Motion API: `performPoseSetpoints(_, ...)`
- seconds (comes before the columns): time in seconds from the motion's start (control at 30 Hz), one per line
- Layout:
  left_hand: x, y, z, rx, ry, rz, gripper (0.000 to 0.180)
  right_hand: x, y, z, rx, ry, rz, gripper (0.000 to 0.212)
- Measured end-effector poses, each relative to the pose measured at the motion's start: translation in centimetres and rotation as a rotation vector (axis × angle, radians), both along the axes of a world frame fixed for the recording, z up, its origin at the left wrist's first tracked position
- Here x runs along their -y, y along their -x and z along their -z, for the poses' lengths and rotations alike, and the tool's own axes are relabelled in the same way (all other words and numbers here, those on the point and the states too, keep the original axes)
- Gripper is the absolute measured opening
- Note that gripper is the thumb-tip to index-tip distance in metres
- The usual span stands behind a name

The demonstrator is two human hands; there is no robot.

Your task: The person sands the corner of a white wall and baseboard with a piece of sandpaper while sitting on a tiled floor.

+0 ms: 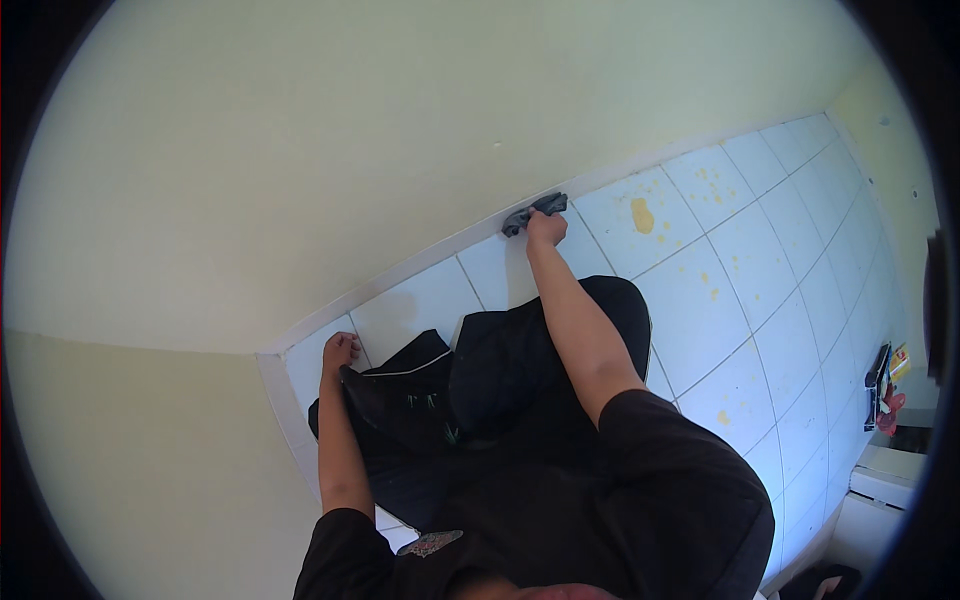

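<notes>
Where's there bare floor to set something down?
Bare tiles lie between the left hand and the grey cloth in the right hand, bordered by baseboard and black trousers. Right of the cloth, yellow splotches dot the tiles; a small pile crowds the far right.

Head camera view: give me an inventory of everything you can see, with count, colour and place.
Cloth: one, grey, in the right hand by the baseboard
Baseboard: pale, along the wall's foot
Walls: three, pale yellow, ahead, left, far right
Floor tiles: many, white
Spots: many, yellow-orange, tiles on the right
Jumbled items: count unclear, black, yellow, red, far right
Boxy unit: one, white, lower right
Dark object: one, unclear, right rim
Shirt, trousers: black, on the person
Hands: two, right on cloth, left near left corner
</notes>
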State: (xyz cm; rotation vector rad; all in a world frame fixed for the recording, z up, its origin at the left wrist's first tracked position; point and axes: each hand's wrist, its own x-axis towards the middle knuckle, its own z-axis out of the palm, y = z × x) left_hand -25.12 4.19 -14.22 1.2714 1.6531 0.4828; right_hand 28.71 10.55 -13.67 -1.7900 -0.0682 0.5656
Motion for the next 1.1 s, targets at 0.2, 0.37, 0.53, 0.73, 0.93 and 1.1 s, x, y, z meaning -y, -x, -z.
performPoseSetpoints(0.2, 0.0, -0.2, 0.3, 0.059, 0.017, -0.034, 0.021, -0.1, -0.6, 0.0, -0.014, 0.029, -0.007, 0.027)
performPoseSetpoints(0.37, 0.5, 0.5, 0.0, 0.023, 0.023, -0.021, 0.020, 0.4, 0.7, -0.1, -0.088, -0.058, 0.062, 0.028)
performPoseSetpoints(0.53, -0.3, 0.8, 0.3, 0.077, 0.014, -0.039, 0.020, -0.6, 0.6, 0.3, 0.008, -0.039, -0.063, 0.026)
performPoseSetpoints(0.73, -0.1, -1.1, 0.1, 0.085, 0.016, -0.038, 0.019, 0.1, -1.7, -0.5, -0.182, -0.040, 0.039, 0.021)
performPoseSetpoints(0.93, 1.1, 3.7, -0.1, 0.024, 0.016, -0.074, 0.019, 1.1, 5.6, -5.1, -0.248, -0.274, -0.054, 0.010)
performPoseSetpoints(1.1, -0.4, -1.0, 1.1, 0.125, -0.002, -0.040, 0.019, 0.6, -1.7, -2.0, -0.141, -0.151, 0.049, 0.010)
